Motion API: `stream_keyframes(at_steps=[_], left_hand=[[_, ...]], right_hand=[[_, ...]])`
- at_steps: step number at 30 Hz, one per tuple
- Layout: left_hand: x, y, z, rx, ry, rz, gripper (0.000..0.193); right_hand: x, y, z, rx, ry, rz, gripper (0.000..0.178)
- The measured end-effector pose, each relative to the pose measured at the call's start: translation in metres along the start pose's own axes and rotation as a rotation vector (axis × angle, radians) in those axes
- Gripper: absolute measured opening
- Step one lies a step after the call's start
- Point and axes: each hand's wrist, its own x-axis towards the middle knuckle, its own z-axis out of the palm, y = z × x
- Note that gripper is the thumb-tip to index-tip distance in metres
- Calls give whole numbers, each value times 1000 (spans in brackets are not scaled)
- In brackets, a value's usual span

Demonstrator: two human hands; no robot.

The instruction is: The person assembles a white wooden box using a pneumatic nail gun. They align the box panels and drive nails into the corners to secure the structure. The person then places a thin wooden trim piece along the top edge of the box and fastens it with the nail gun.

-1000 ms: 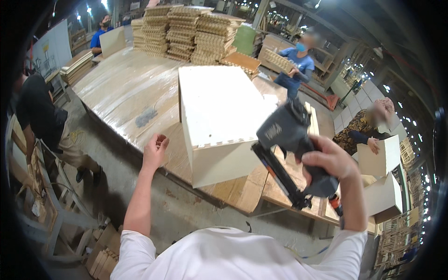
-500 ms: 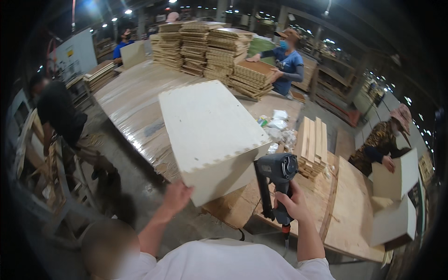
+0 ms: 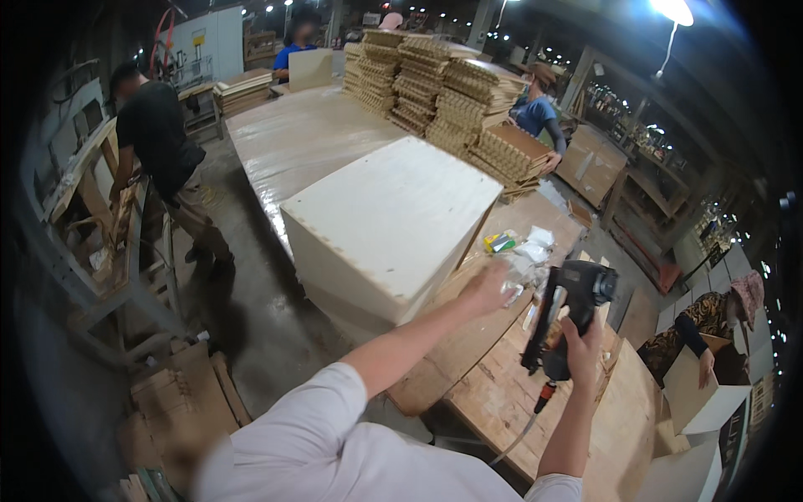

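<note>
My right hand (image 3: 583,347) grips the handle of a black pneumatic nail gun (image 3: 562,314), held upright over the right part of the worktable, an air hose (image 3: 525,437) trailing from its base. My left hand (image 3: 488,287) stretches across to the clear plastic bags (image 3: 529,256); its fingers are smeared by motion, so whether they hold anything cannot be told. Left of that arm stands a pale wooden box (image 3: 393,222), its jointed corner edges toward me.
Stacks of notched boards (image 3: 418,79) rise at the table's far side, where a person (image 3: 535,115) handles some. Another person (image 3: 155,142) stands left by a wooden frame. At the right a person in a patterned top (image 3: 690,326) holds a pale box (image 3: 707,393).
My left hand has left the box's near corner and crossed right to the plastic bags. The box sits turned differently. The nail gun is still in my right hand, and my view has shifted.
</note>
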Motion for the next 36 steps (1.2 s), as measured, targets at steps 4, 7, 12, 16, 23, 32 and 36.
stream_keyframes(at_steps=[4,7,12,16,23,32,36], left_hand=[[-114,63,-13,-240,-567,374,31],[-190,12,-98,-189,-221,465,9],[-176,-120,-226,311,779,-151,41],[-186,-170,-214,-259,551,-360,50],[-227,-77,-146,-10,110,-362,38],[-229,-83,-153,3,71,-326,36],[-227,-85,-154,-2,72,-289,35]], right_hand=[[-42,-18,-57,-13,95,151,36],[-42,-72,-31,100,28,181,40],[-26,-155,-6,-20,-186,206,54],[5,-196,23,-42,-358,319,45],[8,-210,18,-217,-271,594,37],[2,-205,25,-184,-248,711,35],[2,-204,25,-192,-267,716,35]])
